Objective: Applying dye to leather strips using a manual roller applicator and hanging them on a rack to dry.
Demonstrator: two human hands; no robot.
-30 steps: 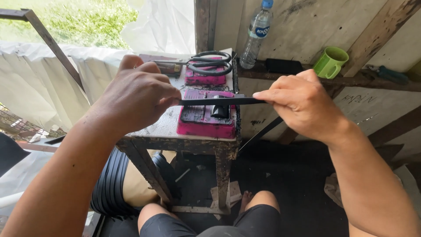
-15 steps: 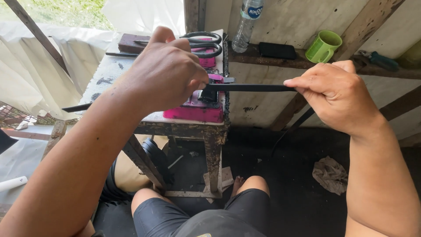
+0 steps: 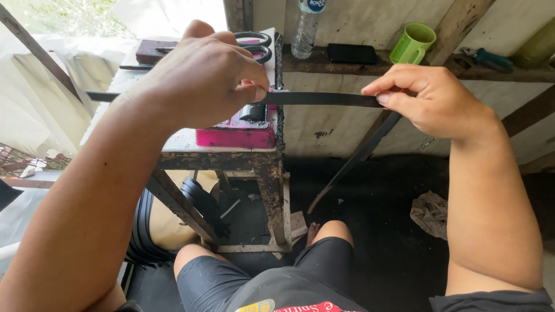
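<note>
A flat, narrow black strip is held level above the right edge of the worn, paint-stained wooden tabletop. It is pinched at one end by the left hand, thumb and forefinger pressed together on it, just over a pink block with a small black part. The other end is pinched in the closed grip of the right hand, beyond which the strip hangs toward the dark floor. Black-handled scissors lie behind the left hand.
</note>
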